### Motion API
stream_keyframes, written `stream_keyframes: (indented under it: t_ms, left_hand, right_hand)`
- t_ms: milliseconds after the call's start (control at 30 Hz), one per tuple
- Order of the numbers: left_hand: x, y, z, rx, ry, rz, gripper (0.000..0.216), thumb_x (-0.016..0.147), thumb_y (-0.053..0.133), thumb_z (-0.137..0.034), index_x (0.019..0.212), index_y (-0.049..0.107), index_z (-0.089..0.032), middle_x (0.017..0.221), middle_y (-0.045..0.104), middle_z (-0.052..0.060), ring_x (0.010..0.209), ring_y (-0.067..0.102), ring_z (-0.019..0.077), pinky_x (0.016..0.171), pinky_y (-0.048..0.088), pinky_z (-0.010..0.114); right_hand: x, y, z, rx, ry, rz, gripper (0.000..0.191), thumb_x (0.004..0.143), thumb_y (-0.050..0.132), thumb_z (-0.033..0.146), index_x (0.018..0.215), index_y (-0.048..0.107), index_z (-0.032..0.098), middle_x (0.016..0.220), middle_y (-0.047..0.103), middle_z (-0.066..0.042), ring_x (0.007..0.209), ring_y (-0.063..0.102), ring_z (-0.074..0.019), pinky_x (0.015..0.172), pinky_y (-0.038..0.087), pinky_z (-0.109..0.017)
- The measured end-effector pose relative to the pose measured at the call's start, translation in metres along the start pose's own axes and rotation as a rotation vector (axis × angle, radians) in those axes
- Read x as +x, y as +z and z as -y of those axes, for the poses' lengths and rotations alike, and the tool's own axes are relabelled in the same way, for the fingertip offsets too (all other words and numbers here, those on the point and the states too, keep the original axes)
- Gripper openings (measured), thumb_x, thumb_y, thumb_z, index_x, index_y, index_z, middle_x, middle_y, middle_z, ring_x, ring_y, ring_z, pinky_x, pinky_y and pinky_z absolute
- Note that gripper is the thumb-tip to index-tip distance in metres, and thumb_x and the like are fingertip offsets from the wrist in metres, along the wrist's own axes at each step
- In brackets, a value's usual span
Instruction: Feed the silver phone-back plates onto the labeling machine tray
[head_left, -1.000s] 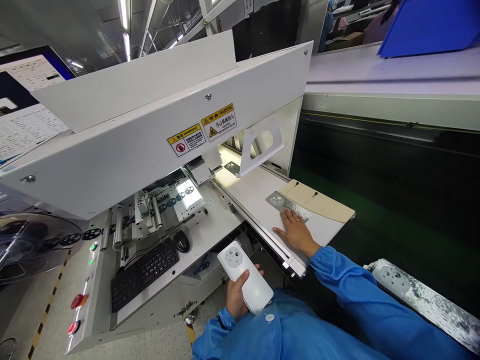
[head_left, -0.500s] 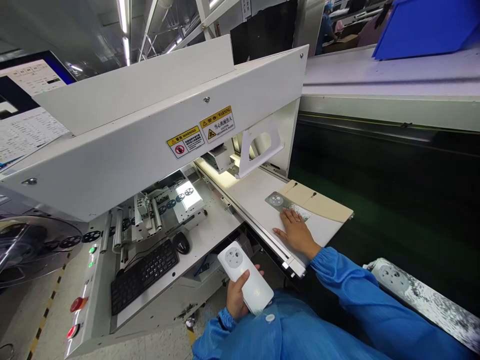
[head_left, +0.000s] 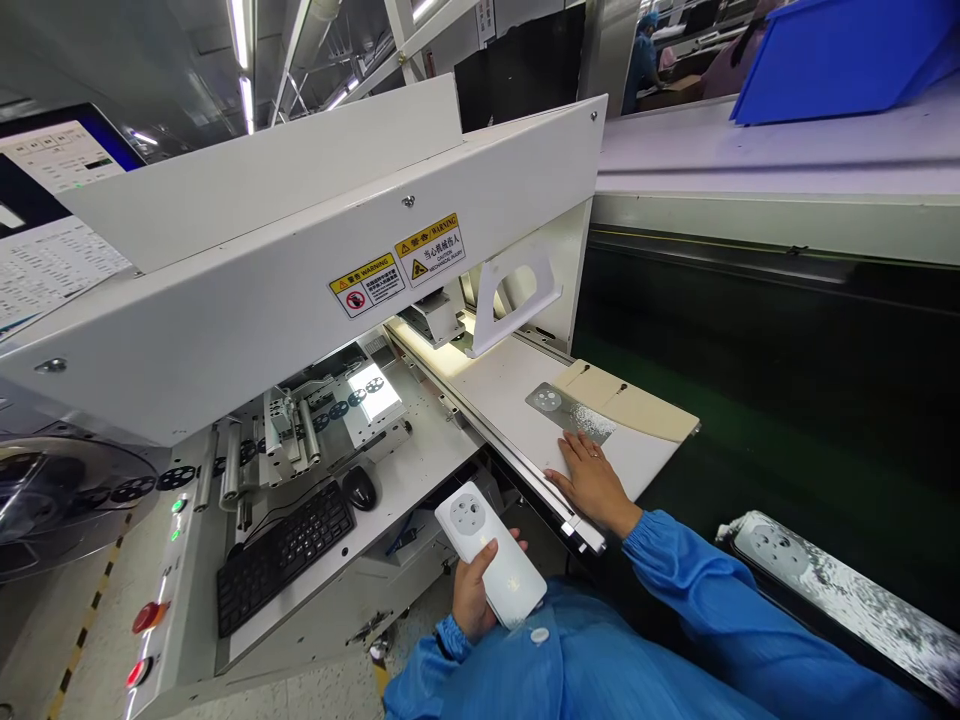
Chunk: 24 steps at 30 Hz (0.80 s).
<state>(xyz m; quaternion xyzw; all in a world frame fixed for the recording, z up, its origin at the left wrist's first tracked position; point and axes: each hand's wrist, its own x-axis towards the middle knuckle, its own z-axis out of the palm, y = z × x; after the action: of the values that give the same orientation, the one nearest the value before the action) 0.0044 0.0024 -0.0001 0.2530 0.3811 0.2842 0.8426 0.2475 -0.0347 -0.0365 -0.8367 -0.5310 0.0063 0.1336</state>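
White phone (head_left: 504,572): clasped in left hand (head_left: 471,598), palm partly hidden beneath. Gray plate (head_left: 568,409): on white board (head_left: 502,385), flattened right hand (head_left: 596,485) with fingertips at near edge, contact unclear. Monitor (head_left: 67,150): cut off at left.

The right grip (head_left: 596,485) has slid back to the near edge of the patterned panel (head_left: 566,408), uncovering more of it; beyond the panel, the machine head (head_left: 436,318) has shifted over the lit strip (head_left: 448,358).
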Motion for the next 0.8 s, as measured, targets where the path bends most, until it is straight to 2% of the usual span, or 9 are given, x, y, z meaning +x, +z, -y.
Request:
stream_keyframes:
  t_ms: [367,567,800]
  left_hand:
    - [-0.002,-0.001,0.000,0.004,0.008,0.002,0.047,0.057,0.083,-0.037,0.093,0.067,-0.012,0.095,0.074,0.016,0.101,0.065,0.0377,0.091,0.050,0.050]
    - [-0.004,0.001,-0.001,-0.012,0.011,-0.006,0.049,0.054,0.084,-0.036,0.094,0.066,-0.013,0.088,0.074,0.013,0.096,0.067,0.0366,0.090,0.050,0.050]
    - [-0.006,0.005,-0.002,0.012,0.013,-0.015,0.050,0.054,0.084,-0.038,0.093,0.066,-0.012,0.092,0.073,0.016,0.103,0.064,0.0395,0.091,0.049,0.052]
  right_hand:
    - [0.007,0.000,0.006,0.006,0.015,0.021,0.071,0.094,0.033,0.058,0.136,0.044,0.001,0.145,0.033,-0.018,0.136,0.025,-0.0329,0.112,0.026,-0.046]
    - [0.011,0.001,0.009,0.042,0.037,0.003,0.072,0.095,0.027,0.058,0.137,0.043,0.001,0.145,0.034,-0.019,0.136,0.024,-0.0338,0.111,0.026,-0.048]
    - [0.007,-0.008,0.014,0.173,0.013,-0.066,0.072,0.094,0.027,0.058,0.132,0.047,0.001,0.142,0.037,-0.022,0.135,0.026,-0.0363,0.110,0.026,-0.053]
